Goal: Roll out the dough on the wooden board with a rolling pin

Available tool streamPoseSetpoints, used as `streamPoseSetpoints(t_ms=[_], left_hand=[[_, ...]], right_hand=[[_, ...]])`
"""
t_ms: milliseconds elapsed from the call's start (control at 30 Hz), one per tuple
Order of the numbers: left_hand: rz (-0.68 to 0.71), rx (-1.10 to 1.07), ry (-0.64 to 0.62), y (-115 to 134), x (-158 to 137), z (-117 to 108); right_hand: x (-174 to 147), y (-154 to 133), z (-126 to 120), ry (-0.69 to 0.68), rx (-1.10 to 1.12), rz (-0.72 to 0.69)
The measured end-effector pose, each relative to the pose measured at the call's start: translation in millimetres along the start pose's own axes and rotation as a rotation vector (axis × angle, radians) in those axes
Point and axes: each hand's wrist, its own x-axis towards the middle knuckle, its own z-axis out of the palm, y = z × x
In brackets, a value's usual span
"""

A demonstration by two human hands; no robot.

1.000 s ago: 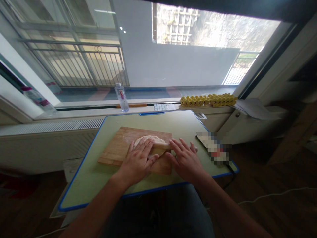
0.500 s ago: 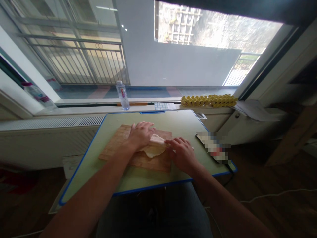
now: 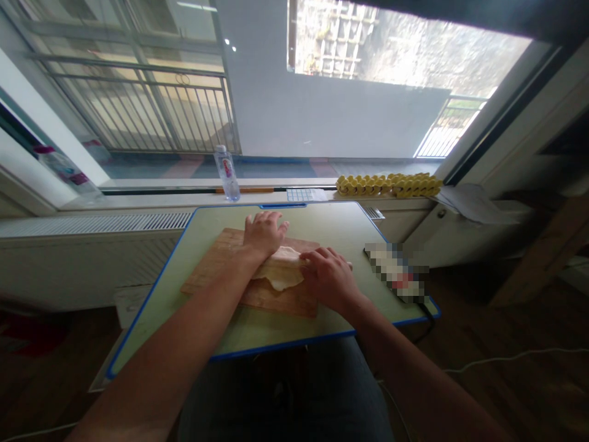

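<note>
A wooden cutting board (image 3: 216, 273) lies on a small green table with a blue rim (image 3: 322, 224). A pale sheet of dough (image 3: 281, 276) rests on the board, and part of it looks draped over a wooden rolling pin (image 3: 289, 255) that runs between my hands. My left hand (image 3: 263, 233) presses palm down on the pin's left end near the board's far edge, fingers spread. My right hand (image 3: 327, 279) is curled over the pin's right end at the board's right edge. Most of the pin is hidden under hands and dough.
A blurred flat object (image 3: 396, 270) lies on the table's right side. On the window sill behind stand a plastic water bottle (image 3: 226, 172), a row of yellow pieces (image 3: 389, 184) and a small white grid item (image 3: 300, 194). Papers (image 3: 469, 202) lie at the far right.
Both hands pushed the rolling pin away from me across the board. My left hand went from the near side of the dough to the far edge, and the dough has gathered around the pin.
</note>
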Motion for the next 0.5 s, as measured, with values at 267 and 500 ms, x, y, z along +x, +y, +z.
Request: streamPoseSetpoints(t_ms=[267, 500], left_hand=[[0.053, 0.078, 0.109, 2, -12, -6], [0.028, 0.058, 0.046, -3, 3, 1]], right_hand=[[-3, -4, 4, -0.029, -0.076, 0.002], [7, -6, 10, -0.089, -0.158, -0.013]])
